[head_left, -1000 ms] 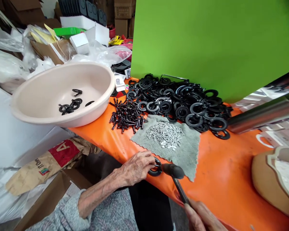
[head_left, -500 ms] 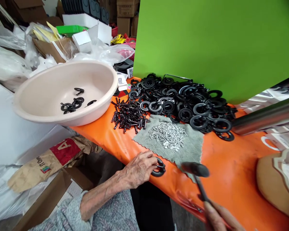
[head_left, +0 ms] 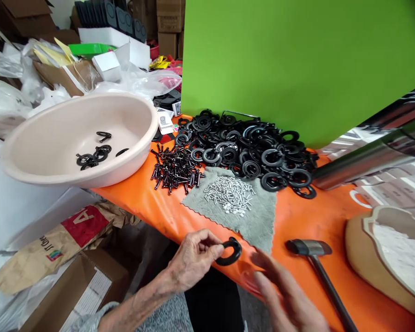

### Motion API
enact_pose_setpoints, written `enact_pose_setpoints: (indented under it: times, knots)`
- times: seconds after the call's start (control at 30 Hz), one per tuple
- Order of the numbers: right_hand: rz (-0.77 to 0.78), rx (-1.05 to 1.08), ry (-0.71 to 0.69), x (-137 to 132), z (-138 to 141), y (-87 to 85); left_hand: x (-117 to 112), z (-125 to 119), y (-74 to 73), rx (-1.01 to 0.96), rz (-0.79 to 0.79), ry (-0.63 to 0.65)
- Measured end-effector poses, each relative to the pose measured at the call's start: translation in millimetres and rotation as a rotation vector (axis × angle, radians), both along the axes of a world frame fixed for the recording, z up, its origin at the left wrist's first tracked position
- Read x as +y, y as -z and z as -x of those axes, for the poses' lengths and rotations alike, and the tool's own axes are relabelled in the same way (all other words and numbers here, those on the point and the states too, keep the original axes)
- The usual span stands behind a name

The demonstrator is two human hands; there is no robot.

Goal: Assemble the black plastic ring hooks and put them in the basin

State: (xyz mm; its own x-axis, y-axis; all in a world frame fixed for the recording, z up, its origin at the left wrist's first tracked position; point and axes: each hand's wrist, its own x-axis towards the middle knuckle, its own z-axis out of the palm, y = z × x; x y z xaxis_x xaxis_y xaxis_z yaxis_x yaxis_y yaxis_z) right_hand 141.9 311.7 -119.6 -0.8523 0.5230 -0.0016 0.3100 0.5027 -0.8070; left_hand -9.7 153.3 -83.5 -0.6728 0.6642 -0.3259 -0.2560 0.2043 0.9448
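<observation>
Cluttered storeroom, w/ an orange-covered bench (head_left: 318,221) running across and a green board (head_left: 297,60) standing at its back. Far L, boxes and plastic bags are piled up. In front of them sits a big beige basin (head_left: 38,157), its R rim over the bench's L end, w/ a few loose rings (head_left: 93,156) in its bottom. Below it on the floor are a brown paper bag (head_left: 38,258) w/ a red label and an open carton (head_left: 72,295). On the bench just R of the basin is a heap of black pins (head_left: 174,169). Beside that, a grey cloth (head_left: 259,221) carries a small pile of silver pins (head_left: 228,194). Behind both, against the green board, spreads a wide ring heap (head_left: 252,150), all black. At the near edge of the bench, in front of the cloth, the left hand (head_left: 193,258) has its grip closed on a single black ring (head_left: 230,252), pinched btwn thumb and fingers, the ring's free side pointing R. Can't tell if it touches the bench. The right hand (head_left: 287,299) is just R of it and lower in view, blurred, grip open w/ fingers spread and holding nothing; its fingertips are near the ring but apart from it. A hammer (head_left: 309,248) lies flat on the bench just R of that hand, head near the cloth's corner, handle running to the bottom R. Further R, a metal tube (head_left: 366,159) slants along the back, and a tan wooden piece (head_left: 373,249) sits at the R edge.
</observation>
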Motion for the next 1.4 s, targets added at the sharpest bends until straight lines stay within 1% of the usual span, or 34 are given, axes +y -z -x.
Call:
enact_pose_setpoints:
  times: [0.03, 0.13, 0.23, 0.3, 0.37, 0.5, 0.6, 0.73, 0.83, 0.93, 1.07, 1.2, 1.3, 1.4]
  knots:
    - [0.098, 0.015, -0.023, -17, 9, -2.9, 0, -3, -0.3, -0.069, -0.037, -0.013]
    - [0.309, 0.124, 0.073, -52, 30, -2.4, 0, -11, -0.8, -0.167, -0.119, -0.065]
    - [0.471, 0.264, 0.159, -65, 39, 0.7, -1, -13, -1.3, -0.178, -0.18, -0.076]
    - [0.504, 0.285, 0.151, -62, 38, 0.4, -3, -11, -1.4, -0.138, -0.2, -0.051]
    - [0.479, 0.23, 0.075, -53, 33, 0.1, -7, -7, -0.8, -0.061, -0.179, -0.012]
    - [0.345, 0.108, -0.047, -32, 19, 4.8, -16, -1, 0.4, 0.125, -0.078, 0.079]
    - [0.333, 0.075, -0.109, -30, 15, 6.1, -19, -2, -1.1, 0.214, -0.032, 0.133]
    - [0.35, 0.119, -0.056, -43, 18, -3.1, -20, -5, -5.0, 0.277, 0.005, 0.15]
    - [0.356, 0.12, -0.049, -49, 19, -10.3, -21, -8, -6.7, 0.308, 0.021, 0.152]
    - [0.294, 0.129, -0.061, -50, 17, -13.7, -23, -10, -6.2, 0.315, 0.026, 0.167]
    - [0.203, 0.157, -0.082, -52, 15, -13.2, -26, -13, -3.8, 0.332, 0.02, 0.157]
    - [0.155, 0.198, -0.041, -61, 18, -9.4, -27, -14, -4.0, 0.379, 0.027, 0.14]
    - [0.148, 0.211, -0.045, -63, 20, -8.4, -30, -12, -6.8, 0.403, 0.033, 0.153]
    - [0.175, 0.212, -0.088, -60, 21, -11.3, -34, -9, -10.1, 0.421, 0.023, 0.185]
